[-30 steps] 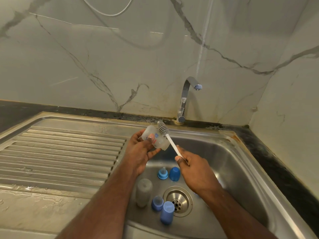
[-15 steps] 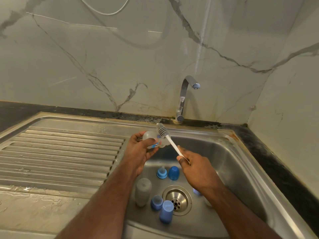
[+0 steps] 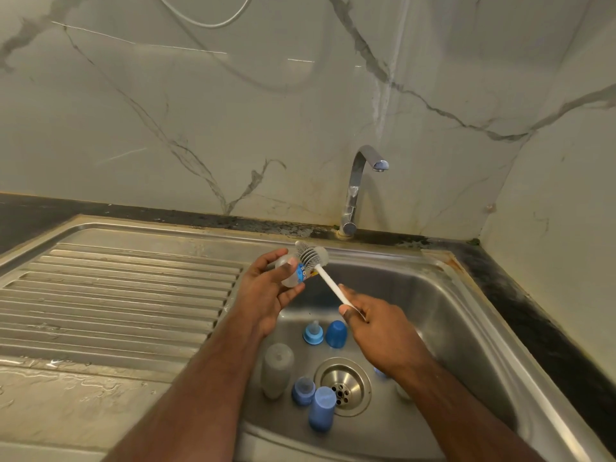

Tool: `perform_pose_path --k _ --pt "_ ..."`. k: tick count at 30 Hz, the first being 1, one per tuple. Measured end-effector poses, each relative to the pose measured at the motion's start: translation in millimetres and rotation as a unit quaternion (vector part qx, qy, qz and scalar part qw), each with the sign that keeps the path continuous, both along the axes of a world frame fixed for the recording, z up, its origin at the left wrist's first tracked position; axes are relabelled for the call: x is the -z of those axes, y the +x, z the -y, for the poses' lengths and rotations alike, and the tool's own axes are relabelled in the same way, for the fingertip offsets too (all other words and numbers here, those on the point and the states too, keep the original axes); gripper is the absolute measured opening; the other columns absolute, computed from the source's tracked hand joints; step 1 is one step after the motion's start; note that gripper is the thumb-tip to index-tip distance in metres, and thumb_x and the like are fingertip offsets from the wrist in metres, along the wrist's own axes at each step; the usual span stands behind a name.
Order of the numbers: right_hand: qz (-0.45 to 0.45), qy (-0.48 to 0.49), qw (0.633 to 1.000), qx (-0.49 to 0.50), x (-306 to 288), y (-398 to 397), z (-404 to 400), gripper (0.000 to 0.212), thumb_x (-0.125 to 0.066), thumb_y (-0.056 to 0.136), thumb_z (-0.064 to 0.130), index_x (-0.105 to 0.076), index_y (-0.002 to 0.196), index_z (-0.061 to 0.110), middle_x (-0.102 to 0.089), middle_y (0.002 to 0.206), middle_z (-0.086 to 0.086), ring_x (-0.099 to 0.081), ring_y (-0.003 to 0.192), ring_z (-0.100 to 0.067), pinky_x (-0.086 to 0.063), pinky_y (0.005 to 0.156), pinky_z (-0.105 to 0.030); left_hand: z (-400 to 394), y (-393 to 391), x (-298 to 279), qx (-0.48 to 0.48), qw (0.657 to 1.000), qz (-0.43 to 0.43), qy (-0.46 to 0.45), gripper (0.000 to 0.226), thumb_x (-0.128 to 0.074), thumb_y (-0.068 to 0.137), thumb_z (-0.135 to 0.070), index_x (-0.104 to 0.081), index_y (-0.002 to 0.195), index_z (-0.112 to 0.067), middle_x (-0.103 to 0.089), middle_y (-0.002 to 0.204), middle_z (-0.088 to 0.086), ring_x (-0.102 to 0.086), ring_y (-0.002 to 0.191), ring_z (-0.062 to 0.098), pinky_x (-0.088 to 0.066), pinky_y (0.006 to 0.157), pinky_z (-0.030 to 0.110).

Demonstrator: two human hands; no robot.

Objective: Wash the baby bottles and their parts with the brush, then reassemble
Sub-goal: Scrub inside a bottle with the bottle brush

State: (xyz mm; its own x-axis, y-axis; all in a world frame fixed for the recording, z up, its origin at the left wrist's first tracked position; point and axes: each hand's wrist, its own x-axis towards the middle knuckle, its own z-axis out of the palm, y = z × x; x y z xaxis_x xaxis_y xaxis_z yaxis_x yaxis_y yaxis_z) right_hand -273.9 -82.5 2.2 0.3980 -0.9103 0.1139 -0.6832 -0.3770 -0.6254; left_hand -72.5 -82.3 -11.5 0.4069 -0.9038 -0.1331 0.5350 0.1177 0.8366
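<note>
Translucent plastic makes up the small baby bottle [image 3: 293,273] with a blue printed label, which the left hand [image 3: 266,291] holds above the far left corner of the stainless steel sink basin [image 3: 443,315]. Its fingers are curled round the bottle: the thumb lies across the near side by the label, the other fingertips wrap over the far end, and the bottle sits tilted in that clasp. The right hand [image 3: 376,328] pinches the lower end of the white-handled bottle brush [image 3: 320,271], thumb and fingers closed on the thin stem, which runs up and to the left from the fingers. The brush's grey ribbed head touches the upper side of the bottle, just beside the left fingertips.

Down on the basin floor stands a frosted bottle body [image 3: 276,370], upright, near the round metal drain [image 3: 343,385]. Just beside the drain are a blue teat ring [image 3: 302,391] and a blue plastic cap [image 3: 321,408], close together. Farther back, between the two wrists, a light blue teat collar [image 3: 313,333] and a darker blue cap [image 3: 336,333] sit side by side. A chrome curved tap [image 3: 358,185] rises behind the basin against the marble-patterned wall, and the ridged steel draining board [image 3: 116,295] stretches to the left, wet at its near edge.
</note>
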Motion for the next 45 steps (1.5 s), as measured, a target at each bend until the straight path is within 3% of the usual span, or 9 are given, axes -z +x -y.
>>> perform_pose_path --k 3,13,21,25,31,36,40,42,45 --pt "0.008 -0.001 0.999 0.034 -1 -1 8 0.048 -0.045 0.105 0.037 -0.037 0.152 0.036 -0.067 0.122 0.001 -0.063 0.092 -0.012 -0.048 0.078 -0.02 -1 -2 0 -0.003 1.0 -0.011 0.008 0.035 -0.07 0.091 -0.005 -0.063 0.125 -0.012 -0.067 0.122 0.015 -0.069 0.106 0.032 -0.064 0.076 0.038" --pt "0.02 -0.002 1.0 0.011 2 -1 7 0.047 -0.048 0.104 0.038 -0.039 0.151 0.038 -0.066 0.125 0.008 -0.061 0.086 -0.006 -0.043 0.066 -0.008 1 -1 0 -0.022 0.998 -0.045 0.024 0.02 -0.069 0.094 -0.01 -0.065 0.114 -0.011 -0.067 0.122 0.018 -0.068 0.109 0.036 -0.064 0.078 0.043" --pt "0.027 -0.003 1.0 0.004 4 0 7 0.047 -0.049 0.104 0.038 -0.04 0.15 0.038 -0.066 0.125 0.01 -0.061 0.084 -0.005 -0.044 0.07 -0.008 0 0 0 -0.021 0.997 -0.07 0.021 0.023 -0.069 0.094 -0.014 -0.062 0.115 -0.009 -0.067 0.121 0.02 -0.07 0.107 0.035 -0.064 0.075 0.041" --pt "0.02 -0.002 1.0 -0.011 5 -1 4 0.045 -0.05 0.103 0.038 -0.043 0.148 0.039 -0.068 0.126 0.008 -0.065 0.1 -0.011 -0.048 0.085 -0.019 0 1 -1 -0.017 0.995 -0.095 0.023 0.031 -0.07 0.094 -0.017 -0.06 0.121 -0.007 -0.065 0.122 0.024 -0.07 0.107 0.037 -0.064 0.072 0.039" --pt "0.041 0.007 0.999 -0.018 7 0 2 0.045 -0.051 0.103 0.038 -0.044 0.147 0.043 -0.069 0.122 0.01 -0.066 0.099 -0.011 -0.042 0.068 -0.007 0 1 -1 -0.017 0.992 -0.119 0.027 0.035 -0.071 0.094 -0.019 -0.059 0.124 -0.005 -0.061 0.124 0.027 -0.068 0.109 0.039 -0.063 0.07 0.038" --pt "0.037 0.004 0.999 0.016 6 -3 13 0.046 -0.05 0.103 0.037 -0.042 0.148 0.039 -0.068 0.119 0.009 -0.06 0.082 -0.003 -0.043 0.065 -0.006 -1 0 -2 -0.001 0.991 -0.129 0.035 0.035 -0.07 0.095 -0.022 -0.059 0.123 -0.003 -0.062 0.122 0.027 -0.068 0.11 0.041 -0.064 0.07 0.038" --pt "0.022 0.018 0.999 -0.045 6 -2 2 0.043 -0.052 0.102 0.038 -0.042 0.141 0.051 -0.071 0.095 0.011 -0.059 0.068 0.001 -0.045 0.059 -0.011 -1 2 -3 -0.005 0.988 -0.151 0.03 0.032 -0.067 0.097 -0.019 -0.06 0.12 0.0 -0.062 0.122 0.028 -0.069 0.108 0.04 -0.064 0.067 0.037" --pt "0.026 0.01 1.0 -0.005 6 -4 12 0.044 -0.051 0.103 0.038 -0.043 0.145 0.046 -0.071 0.105 0.01 -0.065 0.08 -0.005 -0.048 0.067 -0.014 -2 1 -3 -0.002 0.987 -0.156 0.035 0.037 -0.069 0.095 -0.021 -0.058 0.123 -0.001 -0.061 0.123 0.028 -0.068 0.109 0.042 -0.063 0.066 0.036" --pt "0.044 0.015 0.999 0.003 5 -4 11 0.045 -0.052 0.102 0.037 -0.044 0.147 0.041 -0.069 0.108 0.014 -0.063 0.076 -0.002 -0.048 0.063 -0.011 -2 1 -2 -0.002 0.987 -0.158 0.037 0.041 -0.069 0.095 -0.023 -0.057 0.127 -0.001 -0.061 0.124 0.029 -0.068 0.11 0.043 -0.063 0.064 0.035"
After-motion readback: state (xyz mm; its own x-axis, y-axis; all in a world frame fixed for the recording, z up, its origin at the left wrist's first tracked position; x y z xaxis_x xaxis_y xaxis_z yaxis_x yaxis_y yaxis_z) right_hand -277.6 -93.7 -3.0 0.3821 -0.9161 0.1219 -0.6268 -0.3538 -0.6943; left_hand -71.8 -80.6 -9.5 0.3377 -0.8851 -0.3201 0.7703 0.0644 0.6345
